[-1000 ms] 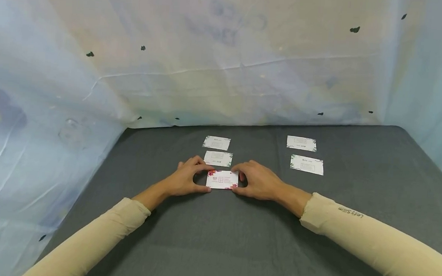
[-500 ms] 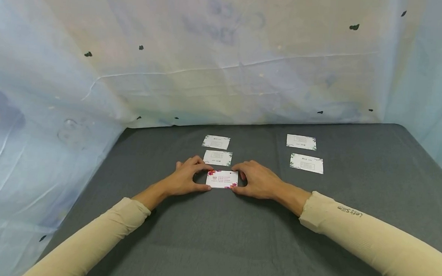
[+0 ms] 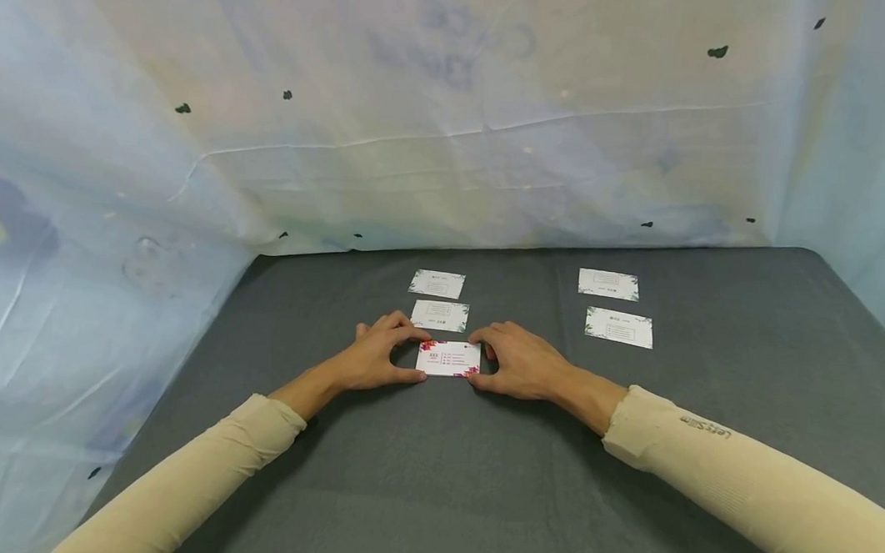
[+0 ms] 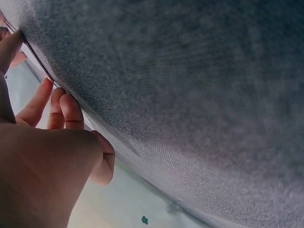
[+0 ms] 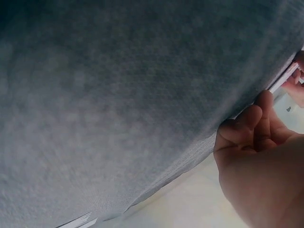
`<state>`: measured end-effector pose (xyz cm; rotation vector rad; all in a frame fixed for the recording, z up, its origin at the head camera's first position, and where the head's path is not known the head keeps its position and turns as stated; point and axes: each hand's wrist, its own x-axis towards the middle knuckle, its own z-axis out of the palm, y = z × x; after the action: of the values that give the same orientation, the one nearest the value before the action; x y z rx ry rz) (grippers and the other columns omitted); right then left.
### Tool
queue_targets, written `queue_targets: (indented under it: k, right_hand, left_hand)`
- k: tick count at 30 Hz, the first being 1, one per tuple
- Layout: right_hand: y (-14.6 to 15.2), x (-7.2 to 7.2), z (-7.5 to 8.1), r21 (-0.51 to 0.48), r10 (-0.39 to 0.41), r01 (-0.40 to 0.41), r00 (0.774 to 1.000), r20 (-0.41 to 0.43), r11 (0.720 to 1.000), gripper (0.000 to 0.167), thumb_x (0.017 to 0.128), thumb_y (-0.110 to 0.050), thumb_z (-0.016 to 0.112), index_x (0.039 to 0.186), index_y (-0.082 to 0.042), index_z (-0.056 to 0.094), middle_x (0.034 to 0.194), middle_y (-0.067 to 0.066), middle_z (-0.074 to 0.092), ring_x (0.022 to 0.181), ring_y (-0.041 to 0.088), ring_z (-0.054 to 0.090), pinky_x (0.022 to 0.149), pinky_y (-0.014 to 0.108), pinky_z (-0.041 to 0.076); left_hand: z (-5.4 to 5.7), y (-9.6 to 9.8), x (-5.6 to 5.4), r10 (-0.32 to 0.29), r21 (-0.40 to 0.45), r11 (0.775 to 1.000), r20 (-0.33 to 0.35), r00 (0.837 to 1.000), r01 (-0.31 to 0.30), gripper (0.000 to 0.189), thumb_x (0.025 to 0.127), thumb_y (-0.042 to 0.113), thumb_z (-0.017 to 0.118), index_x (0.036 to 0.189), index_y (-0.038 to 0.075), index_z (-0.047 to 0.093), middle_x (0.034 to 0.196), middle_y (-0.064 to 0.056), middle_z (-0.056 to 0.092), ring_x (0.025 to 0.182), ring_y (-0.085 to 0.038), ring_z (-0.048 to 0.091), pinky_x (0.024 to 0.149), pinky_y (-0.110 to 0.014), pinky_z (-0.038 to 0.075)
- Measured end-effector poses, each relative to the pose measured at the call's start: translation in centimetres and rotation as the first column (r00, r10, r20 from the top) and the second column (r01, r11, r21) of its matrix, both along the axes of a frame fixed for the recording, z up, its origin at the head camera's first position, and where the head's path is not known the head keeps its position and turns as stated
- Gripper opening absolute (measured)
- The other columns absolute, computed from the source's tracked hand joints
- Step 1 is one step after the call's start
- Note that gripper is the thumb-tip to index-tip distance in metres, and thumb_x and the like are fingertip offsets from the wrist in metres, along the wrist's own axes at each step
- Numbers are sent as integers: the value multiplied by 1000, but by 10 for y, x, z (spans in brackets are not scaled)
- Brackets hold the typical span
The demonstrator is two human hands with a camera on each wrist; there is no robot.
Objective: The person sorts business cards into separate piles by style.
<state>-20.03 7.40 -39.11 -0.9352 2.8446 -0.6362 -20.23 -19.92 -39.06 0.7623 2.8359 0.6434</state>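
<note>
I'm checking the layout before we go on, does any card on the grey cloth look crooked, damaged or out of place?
Nothing stands out. The red-flowered card lies flat and square between the left hand and right hand, which pinch its ends. The four green-cornered cards, two behind it and two to the right, lie flat in tidy columns.

A small grey brand word is showing on the person's beige right sleeve (image 3: 705,427), reading "Let's Slim" as far as it can be made out (it is lying upside down to the head camera). At 11 o'clock from it, the white card with red flower corners (image 3: 449,358) is carrying red print, too small to read. The four white green-cornered cards' lines are likewise staying illegible.
</note>
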Motion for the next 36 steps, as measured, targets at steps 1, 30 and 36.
queue_targets:
  k: [1, 30, 36]
  right_hand:
    - [0, 0, 0, 4, 1, -1, 1000, -3, 1000, 54, 84, -45, 74, 128, -16, 63, 90, -6, 54, 88, 12, 51, 72, 30, 42]
    - [-2, -1, 0, -24, 12, -12, 1000, 8, 1000, 58, 83, -45, 74, 130, -14, 61, 92, -5, 56, 80, 9, 51, 71, 29, 42]
    - [3, -11, 8, -76, -11, 11, 1000, 10, 997, 61, 83, -51, 76, 131, -16, 62, 97, -3, 57, 83, 12, 52, 74, 32, 43]
  left_hand:
    - [0, 0, 0, 1, 4, 1000, 3, 1000, -1, 57, 81, 43, 81, 132, 25, 62, 115, 2, 52, 111, -17, 49, 83, -43, 20]
    - [2, -4, -3, 28, 28, 999, 67, 997, -30, 64, 79, 43, 84, 135, 23, 61, 114, 2, 52, 105, -16, 46, 81, -41, 19]
    - [5, -8, -8, -11, 36, 999, 68, 998, 9, 76, 76, 47, 84, 141, 26, 52, 114, 2, 53, 101, -15, 47, 83, -42, 19]
